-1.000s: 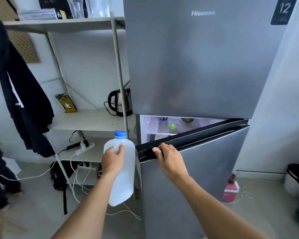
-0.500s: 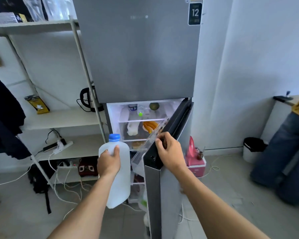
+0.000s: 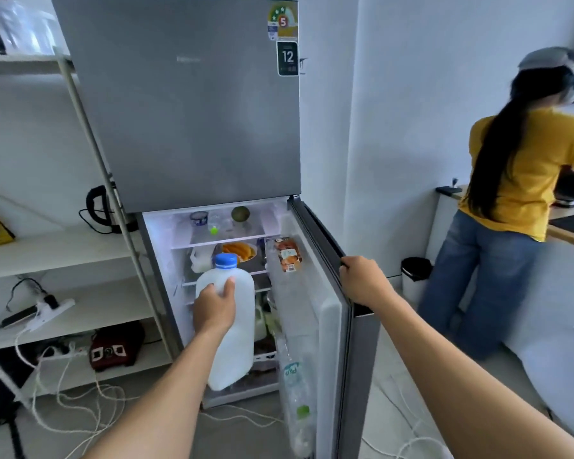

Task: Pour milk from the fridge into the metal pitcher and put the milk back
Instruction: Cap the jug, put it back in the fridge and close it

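Observation:
My left hand [image 3: 214, 308] grips a white plastic milk jug [image 3: 236, 342] with a blue cap, held upright in front of the open lower compartment of the grey fridge [image 3: 186, 104]. The lower fridge door [image 3: 315, 313] stands wide open to the right, and my right hand [image 3: 362, 279] holds its top edge. Inside are glass shelves [image 3: 226, 240] with a cup, a green fruit, a plate of orange food and another white jug. The door rack holds a carton and clear bottles. No metal pitcher is in view.
A white shelf unit [image 3: 57, 250] stands at left with a black kettle [image 3: 96, 207], a power strip and loose cables trailing on the floor. At right a person in a yellow shirt [image 3: 524, 180] stands at a counter, with a small bin [image 3: 415, 276] by the wall.
The lower fridge door has swung from barely ajar to wide open under my right hand. The milk jug has moved right, in front of the open compartment. My view has turned right.

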The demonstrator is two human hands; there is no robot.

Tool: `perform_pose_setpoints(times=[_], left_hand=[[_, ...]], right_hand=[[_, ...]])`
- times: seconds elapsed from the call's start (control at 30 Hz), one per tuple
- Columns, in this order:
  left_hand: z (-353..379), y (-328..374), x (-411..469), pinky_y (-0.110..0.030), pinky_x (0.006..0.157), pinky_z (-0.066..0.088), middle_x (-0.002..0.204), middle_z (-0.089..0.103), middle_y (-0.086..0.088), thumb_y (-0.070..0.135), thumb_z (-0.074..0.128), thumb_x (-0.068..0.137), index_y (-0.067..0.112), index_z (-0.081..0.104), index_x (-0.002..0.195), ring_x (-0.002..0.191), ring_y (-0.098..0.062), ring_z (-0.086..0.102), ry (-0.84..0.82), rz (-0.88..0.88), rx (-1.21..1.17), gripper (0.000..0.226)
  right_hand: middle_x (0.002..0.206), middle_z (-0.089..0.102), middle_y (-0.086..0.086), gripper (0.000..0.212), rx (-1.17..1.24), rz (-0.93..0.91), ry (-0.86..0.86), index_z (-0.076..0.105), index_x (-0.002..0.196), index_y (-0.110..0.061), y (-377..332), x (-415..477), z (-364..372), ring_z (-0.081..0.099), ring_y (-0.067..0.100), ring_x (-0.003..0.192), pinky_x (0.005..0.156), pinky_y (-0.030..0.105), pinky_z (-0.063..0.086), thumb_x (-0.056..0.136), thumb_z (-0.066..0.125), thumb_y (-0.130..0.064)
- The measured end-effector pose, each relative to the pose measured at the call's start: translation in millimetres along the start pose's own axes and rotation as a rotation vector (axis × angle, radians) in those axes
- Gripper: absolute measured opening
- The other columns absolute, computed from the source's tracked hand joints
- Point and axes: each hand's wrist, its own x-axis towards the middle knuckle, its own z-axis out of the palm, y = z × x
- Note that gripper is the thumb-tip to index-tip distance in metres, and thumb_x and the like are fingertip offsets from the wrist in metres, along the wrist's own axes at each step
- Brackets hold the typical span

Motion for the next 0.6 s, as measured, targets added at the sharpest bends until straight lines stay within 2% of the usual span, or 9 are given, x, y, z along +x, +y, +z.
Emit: perform_pose_setpoints(times=[0.03, 0.07, 0.1, 0.17, 0.23, 0.47, 0.6], left_hand=[[5, 4, -3, -0.042, 0.086, 0.049, 0.110, 0.065, -0.022, 0.049, 0.041, 0.096, 0.000, 0.059, 0.107, 0.101, -0.039, 0.060, -0.013, 0.008, -0.013, 0.053], [10, 7, -6, -0.043, 0.087, 0.049, 0.111, 0.064, -0.023, 0.048, 0.041, 0.096, 0.000, 0.059, 0.107, 0.101, -0.039, 0.060, -0.025, 0.016, -0.027, 0.052], [15, 10, -9, -0.040, 0.085, 0.048, 0.111, 0.064, -0.024, 0.047, 0.042, 0.096, -0.001, 0.058, 0.107, 0.102, -0.040, 0.059, -0.034, 0.018, -0.034, 0.052], [24, 16, -16, -0.036, 0.080, 0.042, 0.115, 0.062, -0.027, 0.044, 0.043, 0.098, -0.005, 0.058, 0.108, 0.105, -0.041, 0.058, -0.047, 0.034, -0.026, 0.052], [32, 21, -22, -0.039, 0.082, 0.042, 0.118, 0.061, -0.028, 0.043, 0.043, 0.098, -0.007, 0.058, 0.110, 0.109, -0.042, 0.057, -0.054, 0.056, -0.016, 0.053], [48, 21, -38, -0.040, 0.089, 0.043, 0.124, 0.060, -0.026, 0.046, 0.042, 0.098, -0.005, 0.057, 0.121, 0.113, -0.042, 0.056, -0.080, 0.028, -0.036, 0.058], [49, 16, -33, -0.035, 0.081, 0.042, 0.118, 0.064, -0.022, 0.048, 0.044, 0.096, -0.004, 0.060, 0.117, 0.107, -0.039, 0.059, -0.109, -0.033, -0.139, 0.058]], right_hand=[[0.124, 0.057, 0.019, 0.033, -0.138, 0.016, 0.014, 0.053, 0.118, -0.001, -2, -7, 4, 0.054, 0.036, 0.114, 0.082, 0.036, 0.042, 0.097, 0.039, -0.023], [0.134, 0.049, 0.020, 0.046, -0.305, 0.022, 0.047, 0.043, 0.131, 0.001, -1, -15, 12, 0.048, 0.035, 0.123, 0.090, 0.039, 0.041, 0.098, 0.037, -0.031], [0.144, 0.038, 0.022, 0.062, -0.490, 0.020, 0.071, 0.029, 0.142, 0.004, -1, -22, 21, 0.038, 0.036, 0.132, 0.101, 0.043, 0.035, 0.099, 0.035, -0.040], [0.154, 0.019, 0.025, 0.083, -0.730, -0.019, 0.140, 0.008, 0.147, 0.008, 8, -34, 35, 0.019, 0.039, 0.142, 0.114, 0.050, 0.019, 0.097, 0.029, -0.054], [0.156, 0.013, 0.025, 0.088, -0.764, -0.052, 0.190, 0.003, 0.148, 0.008, 22, -36, 36, 0.011, 0.040, 0.144, 0.118, 0.052, 0.010, 0.096, 0.025, -0.059], [0.156, 0.017, 0.022, 0.084, -0.734, -0.100, 0.214, 0.009, 0.149, 0.005, 37, -33, 23, 0.014, 0.037, 0.145, 0.119, 0.050, 0.011, 0.096, 0.021, -0.059], [0.157, 0.016, 0.023, 0.080, -0.737, -0.130, 0.223, 0.009, 0.149, 0.005, 42, -32, 23, 0.013, 0.036, 0.146, 0.119, 0.048, 0.011, 0.097, 0.020, -0.056]])
